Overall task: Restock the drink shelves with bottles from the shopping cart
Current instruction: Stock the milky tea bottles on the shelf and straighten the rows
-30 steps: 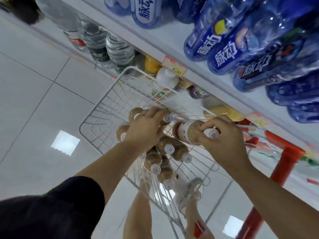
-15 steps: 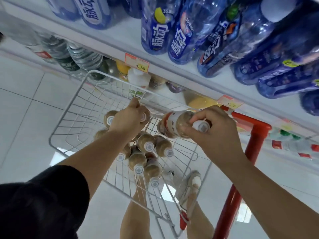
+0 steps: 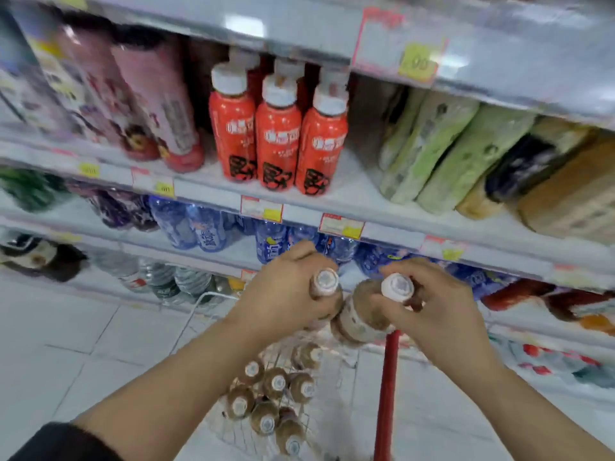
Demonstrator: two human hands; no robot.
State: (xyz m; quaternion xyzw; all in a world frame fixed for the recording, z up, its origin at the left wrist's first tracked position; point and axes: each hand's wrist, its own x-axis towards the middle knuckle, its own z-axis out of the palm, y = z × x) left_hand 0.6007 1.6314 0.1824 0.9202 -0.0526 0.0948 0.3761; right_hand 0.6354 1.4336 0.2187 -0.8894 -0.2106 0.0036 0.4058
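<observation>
Nearest, a dark sleeve (image 3: 63, 442) covers the upper part of the left arm at the lower left corner. Just beyond the forearms, a wire cart basket (image 3: 319, 424) sits low, with a cluster of brown bottles (image 3: 273, 394) with pale caps standing upright inside it. A red cart post (image 3: 387, 394) rises beside the basket on its right.

Above the basket, the left hand (image 3: 283, 301) is wrapped around the body of one brown bottle (image 3: 324, 287), cap toward the camera. The right hand (image 3: 432, 307) is closed around the neck and shoulder of a second brown bottle (image 3: 361, 314), which is tilted, its base toward the left. The two held bottles touch or nearly touch; blur keeps that unclear.

Behind the hands runs a shelf (image 3: 392, 237) edged with price tags (image 3: 341, 226); blue bottles (image 3: 206, 227) stand under it. On top of it, three red bottles (image 3: 278, 138) with white caps stand upright in a front row, more behind them. Pink bottles (image 3: 156, 104) stand to their left and green-wrapped ones (image 3: 459, 154) to their right, with a bare gap between the red and green ones.
</observation>
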